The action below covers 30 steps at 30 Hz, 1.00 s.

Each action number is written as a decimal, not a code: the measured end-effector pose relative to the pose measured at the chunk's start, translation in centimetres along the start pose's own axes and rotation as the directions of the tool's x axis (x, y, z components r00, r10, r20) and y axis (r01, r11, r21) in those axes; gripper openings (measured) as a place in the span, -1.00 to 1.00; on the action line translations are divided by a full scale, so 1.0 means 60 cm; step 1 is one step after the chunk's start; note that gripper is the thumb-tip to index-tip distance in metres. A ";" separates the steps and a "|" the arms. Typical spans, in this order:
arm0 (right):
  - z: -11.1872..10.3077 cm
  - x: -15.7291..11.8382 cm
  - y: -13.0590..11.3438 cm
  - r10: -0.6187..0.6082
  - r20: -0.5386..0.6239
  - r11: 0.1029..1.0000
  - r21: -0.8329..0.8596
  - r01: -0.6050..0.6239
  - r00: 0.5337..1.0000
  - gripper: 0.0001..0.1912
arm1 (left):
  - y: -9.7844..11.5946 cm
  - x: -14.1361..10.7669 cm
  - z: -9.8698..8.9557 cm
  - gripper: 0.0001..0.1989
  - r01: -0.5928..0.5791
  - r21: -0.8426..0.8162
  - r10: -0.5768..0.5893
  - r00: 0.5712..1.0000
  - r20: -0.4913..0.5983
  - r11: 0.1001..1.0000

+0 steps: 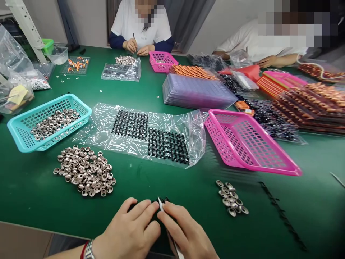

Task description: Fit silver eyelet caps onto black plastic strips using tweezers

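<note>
My left hand (132, 228) is closed, its fingertips pressing a small black plastic strip (164, 199) against the green table. Most of that strip is hidden under the fingers. In my right hand (188, 232) is a slim, pale pointed tool (161, 204), held like a pen with its tip at the strip; whether it is tweezers or a blade I cannot tell. A small group of silver ring-like parts (230, 199) lies right of my hands, beside a long black strip (283, 216). To the left is a larger pile of similar silver parts (87, 171).
A turquoise basket (27, 144) with silver parts stands left. Clear plastic bags (102, 140) bear black part grids (168, 145). A pink basket (237, 158) stands right, before stacked clear trays (194, 93). Two people (141, 28) work across the table.
</note>
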State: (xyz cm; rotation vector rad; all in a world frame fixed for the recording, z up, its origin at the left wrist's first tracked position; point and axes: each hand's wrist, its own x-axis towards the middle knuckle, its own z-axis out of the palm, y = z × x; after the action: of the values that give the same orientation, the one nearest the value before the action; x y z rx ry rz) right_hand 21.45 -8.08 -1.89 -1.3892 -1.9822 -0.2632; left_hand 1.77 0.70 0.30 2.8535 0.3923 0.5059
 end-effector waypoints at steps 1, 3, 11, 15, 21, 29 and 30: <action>0.000 0.003 0.001 -0.007 -0.004 1.000 0.011 0.007 1.000 -0.72 | 0.000 0.000 0.000 -0.81 0.004 -0.005 -0.004 1.000 0.005 1.000; 0.000 0.011 0.001 0.057 -0.045 0.994 0.098 -0.053 0.997 -0.73 | -0.001 -0.002 0.000 -0.82 0.017 -0.011 -0.017 1.000 0.015 1.000; 0.009 0.035 -0.021 0.571 -0.155 0.787 0.381 -0.485 0.806 -0.87 | -0.026 -0.012 -0.017 -0.83 0.063 -0.069 -0.059 0.997 0.053 0.996; 0.019 0.046 -0.037 0.738 -0.112 0.630 0.467 -0.620 0.666 -0.87 | -0.033 -0.018 -0.037 -0.71 0.117 -0.162 -0.127 0.990 -0.057 0.980; 0.023 0.045 -0.044 0.801 -0.095 0.558 0.477 -0.679 0.591 -0.74 | -0.012 -0.040 -0.040 -0.76 0.262 -0.664 -0.423 0.902 -0.090 0.701; 0.021 0.045 -0.042 0.808 -0.105 0.557 0.453 -0.696 0.579 -0.72 | -0.004 -0.045 -0.030 -0.77 0.295 -0.599 -0.447 0.887 -0.120 0.745; 0.021 0.046 -0.042 0.816 -0.099 0.543 0.473 -0.695 0.570 -0.74 | -0.005 -0.044 -0.032 -0.78 0.293 -0.593 -0.449 0.884 -0.132 0.750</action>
State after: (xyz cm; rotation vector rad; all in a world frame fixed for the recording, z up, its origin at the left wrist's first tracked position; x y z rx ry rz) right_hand 18.13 -6.37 -0.51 -1.6764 -0.9222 0.3033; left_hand -1.39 0.50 1.17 2.0660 0.7141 0.7758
